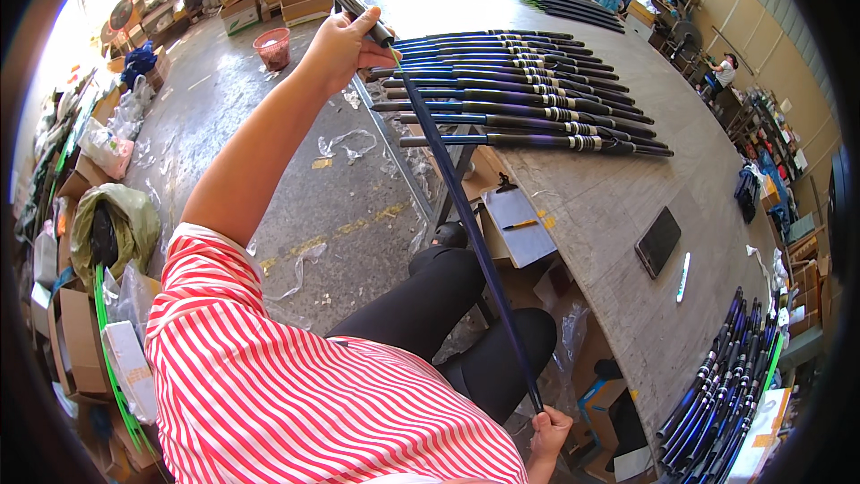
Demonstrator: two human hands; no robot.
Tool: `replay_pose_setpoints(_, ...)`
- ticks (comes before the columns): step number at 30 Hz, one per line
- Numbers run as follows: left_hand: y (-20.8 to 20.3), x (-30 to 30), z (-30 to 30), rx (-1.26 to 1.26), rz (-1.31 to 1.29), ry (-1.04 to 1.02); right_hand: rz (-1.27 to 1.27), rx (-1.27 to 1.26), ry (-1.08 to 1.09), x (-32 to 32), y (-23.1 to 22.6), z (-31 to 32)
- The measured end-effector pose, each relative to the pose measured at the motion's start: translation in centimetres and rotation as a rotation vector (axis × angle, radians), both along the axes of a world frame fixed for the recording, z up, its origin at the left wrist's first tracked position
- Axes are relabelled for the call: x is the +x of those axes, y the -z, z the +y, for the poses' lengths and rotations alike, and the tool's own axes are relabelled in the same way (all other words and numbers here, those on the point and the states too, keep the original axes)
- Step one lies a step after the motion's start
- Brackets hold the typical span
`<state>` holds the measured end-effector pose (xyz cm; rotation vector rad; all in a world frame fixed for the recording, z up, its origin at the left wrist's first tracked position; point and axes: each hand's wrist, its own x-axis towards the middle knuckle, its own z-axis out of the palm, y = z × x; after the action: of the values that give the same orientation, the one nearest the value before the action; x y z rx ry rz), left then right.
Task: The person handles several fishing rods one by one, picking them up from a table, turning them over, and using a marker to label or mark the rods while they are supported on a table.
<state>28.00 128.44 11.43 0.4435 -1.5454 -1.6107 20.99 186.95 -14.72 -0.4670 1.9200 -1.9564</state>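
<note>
My left hand [345, 52] reaches out at the upper left, its fingers closed round the near end of a thick black rod tube [348, 0]. A thin green piece shows at its fingertips, where a long dark blue rod section [470, 224] begins. That section slants down across my lap to my right hand [550, 435], which is closed round its lower end near the bottom edge. Whether the section sits inside the tube's mouth I cannot tell. Close by on the table lies a row of blue-black fishing rods [537, 90] with silver-ringed grips.
The grey table [618, 188] carries a phone [658, 242], a white marker [683, 278] and another rod bundle [726, 385]. Beside its edge are a clipboard [522, 224] and pen. A red basket [272, 50] and plastic scraps lie on the floor. Far right, another person [722, 72] sits.
</note>
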Motion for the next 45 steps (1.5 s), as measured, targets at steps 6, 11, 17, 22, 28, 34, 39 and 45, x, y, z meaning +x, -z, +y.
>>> replay_pose_setpoints(6,0.2,-0.1,1.8,-0.06,-0.075,-0.006,-0.023,-0.025,-0.019,0.1,0.1,-0.3)
replay_pose_setpoints(11,0.8,-0.6,3.6,-0.101,-0.11,0.026,-0.025,-0.042,-0.015,0.3,0.1,-0.5)
replay_pose_setpoints(17,0.5,-0.7,4.5,-0.111,-0.094,0.063,-0.087,-0.036,0.012,0.5,-0.1,-0.2)
replay_pose_setpoints(22,0.0,-0.7,5.2,-0.117,-0.088,0.091,-0.039,-0.057,0.017,0.8,0.8,0.3)
replay_pose_setpoints(28,-0.2,-0.6,6.0,-0.1,-0.085,0.114,-0.107,-0.046,0.049,1.3,0.4,0.4)
replay_pose_setpoints(34,-0.3,-0.9,6.7,-0.103,-0.085,0.094,0.006,0.109,0.089,1.0,2.7,2.2)
replay_pose_setpoints(39,-0.5,-0.5,7.3,-0.124,-0.086,0.053,-0.14,0.087,-0.063,1.7,0.0,1.3)
replay_pose_setpoints(45,-0.4,-0.2,8.0,-0.132,-0.09,0.089,1.106,1.021,-0.22,1.2,3.8,2.6)
